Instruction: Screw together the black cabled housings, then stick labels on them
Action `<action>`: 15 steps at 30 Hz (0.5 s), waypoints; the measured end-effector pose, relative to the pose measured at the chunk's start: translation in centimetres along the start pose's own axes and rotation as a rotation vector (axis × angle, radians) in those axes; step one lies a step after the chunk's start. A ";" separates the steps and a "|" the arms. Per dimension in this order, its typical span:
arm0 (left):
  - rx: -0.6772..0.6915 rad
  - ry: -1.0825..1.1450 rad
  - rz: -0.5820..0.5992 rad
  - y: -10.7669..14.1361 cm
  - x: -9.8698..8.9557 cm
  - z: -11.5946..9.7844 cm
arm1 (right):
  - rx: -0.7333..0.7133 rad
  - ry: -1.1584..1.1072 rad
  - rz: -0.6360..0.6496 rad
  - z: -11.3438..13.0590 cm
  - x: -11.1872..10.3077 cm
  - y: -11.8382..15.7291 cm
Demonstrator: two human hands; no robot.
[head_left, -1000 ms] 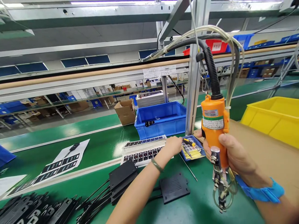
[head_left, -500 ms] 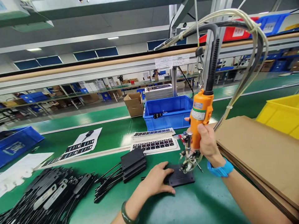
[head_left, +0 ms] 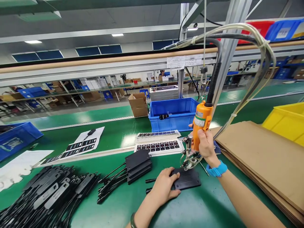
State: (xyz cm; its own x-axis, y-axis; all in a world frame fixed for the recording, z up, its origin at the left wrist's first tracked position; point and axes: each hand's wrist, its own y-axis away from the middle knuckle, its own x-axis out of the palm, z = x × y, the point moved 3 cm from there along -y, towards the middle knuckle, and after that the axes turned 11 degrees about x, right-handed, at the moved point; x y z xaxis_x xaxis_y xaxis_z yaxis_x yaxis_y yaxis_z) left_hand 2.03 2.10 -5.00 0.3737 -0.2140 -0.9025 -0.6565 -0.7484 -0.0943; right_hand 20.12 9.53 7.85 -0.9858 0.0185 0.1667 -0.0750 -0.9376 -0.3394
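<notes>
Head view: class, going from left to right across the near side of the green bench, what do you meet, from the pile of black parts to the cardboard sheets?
Pile of black parts → stack of black boxes → left hand → single black box → right hand around the orange tool → cardboard sheets.

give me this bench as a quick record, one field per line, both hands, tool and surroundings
left hand: at the left end of a black plastic case, thumb and index finger spread
right hand: wrapped around an orange power screwdriver
tool position: lower end over the case; contact unclear
left side: stack of black cases, heap of black cabled parts
behind: printed label sheets, then a blue bin
right side: stacked cardboard sheets, yellow bin
</notes>
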 end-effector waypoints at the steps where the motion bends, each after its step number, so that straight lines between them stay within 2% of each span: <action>1: 0.002 0.001 -0.004 0.0 0.0 0.0 | -0.007 0.002 -0.004 -0.1 0.0 0.1; 15: 0.014 -0.007 -0.032 0.1 0.6 0.3 | -0.054 -0.002 -0.014 -1.7 -0.4 1.3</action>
State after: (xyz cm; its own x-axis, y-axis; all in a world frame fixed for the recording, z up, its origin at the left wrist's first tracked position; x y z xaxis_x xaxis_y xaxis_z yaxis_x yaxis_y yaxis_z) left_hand 1.99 2.05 -5.65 0.3903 -0.1855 -0.9018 -0.6532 -0.7461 -0.1293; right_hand 20.20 8.87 5.71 -0.9843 0.0306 0.1738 -0.0968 -0.9172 -0.3866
